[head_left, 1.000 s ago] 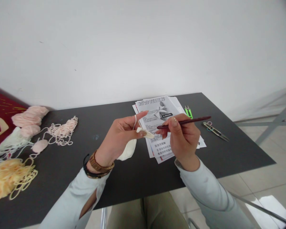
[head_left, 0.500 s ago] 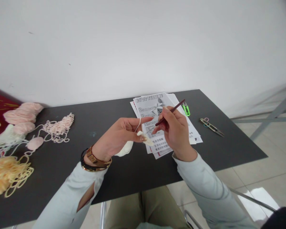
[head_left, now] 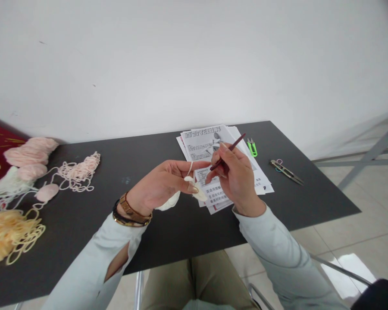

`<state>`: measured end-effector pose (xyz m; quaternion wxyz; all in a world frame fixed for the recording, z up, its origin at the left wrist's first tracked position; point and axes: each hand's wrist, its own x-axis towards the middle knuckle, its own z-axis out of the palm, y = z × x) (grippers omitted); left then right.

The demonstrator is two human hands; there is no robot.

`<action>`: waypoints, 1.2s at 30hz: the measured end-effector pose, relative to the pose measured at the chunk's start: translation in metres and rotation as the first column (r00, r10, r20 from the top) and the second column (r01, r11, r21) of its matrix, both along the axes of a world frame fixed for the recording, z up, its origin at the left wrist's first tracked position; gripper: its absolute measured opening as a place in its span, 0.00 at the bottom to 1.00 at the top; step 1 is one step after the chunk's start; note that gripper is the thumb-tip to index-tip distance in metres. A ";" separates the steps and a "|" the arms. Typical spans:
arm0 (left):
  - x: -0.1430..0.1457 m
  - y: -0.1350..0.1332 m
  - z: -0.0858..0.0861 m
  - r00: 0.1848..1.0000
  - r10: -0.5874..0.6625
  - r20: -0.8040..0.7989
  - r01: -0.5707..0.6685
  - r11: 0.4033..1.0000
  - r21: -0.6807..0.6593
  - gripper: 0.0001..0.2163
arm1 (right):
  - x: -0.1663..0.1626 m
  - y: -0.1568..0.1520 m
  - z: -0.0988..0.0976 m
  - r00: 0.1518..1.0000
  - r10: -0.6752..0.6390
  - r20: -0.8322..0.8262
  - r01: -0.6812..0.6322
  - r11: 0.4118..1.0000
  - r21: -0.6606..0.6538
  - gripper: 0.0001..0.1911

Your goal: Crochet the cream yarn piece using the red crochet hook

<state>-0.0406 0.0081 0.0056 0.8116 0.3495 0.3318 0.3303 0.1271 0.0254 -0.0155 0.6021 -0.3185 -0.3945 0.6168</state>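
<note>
From here, the left hand (head_left: 163,183) pinches a small cream yarn piece (head_left: 200,196) jutting past its thumb; the right hand (head_left: 239,181) grips a slim dark-red rod (head_left: 238,141).

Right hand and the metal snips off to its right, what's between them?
In the head view, the papers stick out past the right hand, then black tabletop reaches the metal snips.

A small cream yarn piece (head_left: 200,196) sits pinched in the left hand (head_left: 166,185), a pale strand (head_left: 190,168) rising above it. The dark-red stick (head_left: 238,141) slants through the right hand (head_left: 237,178).
</note>
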 end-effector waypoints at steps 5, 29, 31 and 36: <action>-0.003 0.001 -0.005 0.999 0.003 0.035 -0.003 1.000 0.014 0.25 | 0.003 -0.003 0.002 1.000 -0.006 -0.007 0.006 0.995 0.103 0.15; 0.002 -0.004 0.001 0.981 0.192 -0.034 -0.178 0.951 0.251 0.20 | 0.003 -0.004 0.003 0.999 0.033 0.002 -0.033 0.999 -0.005 0.16; 0.003 -0.004 0.002 0.957 0.275 -0.091 -0.221 0.898 0.381 0.19 | 0.003 -0.005 0.003 1.000 0.025 0.000 -0.025 1.000 0.011 0.15; 0.007 -0.005 0.005 0.848 0.499 -0.181 -0.258 0.685 0.682 0.15 | 0.004 -0.006 0.001 0.999 -0.028 -0.018 0.030 0.995 0.092 0.12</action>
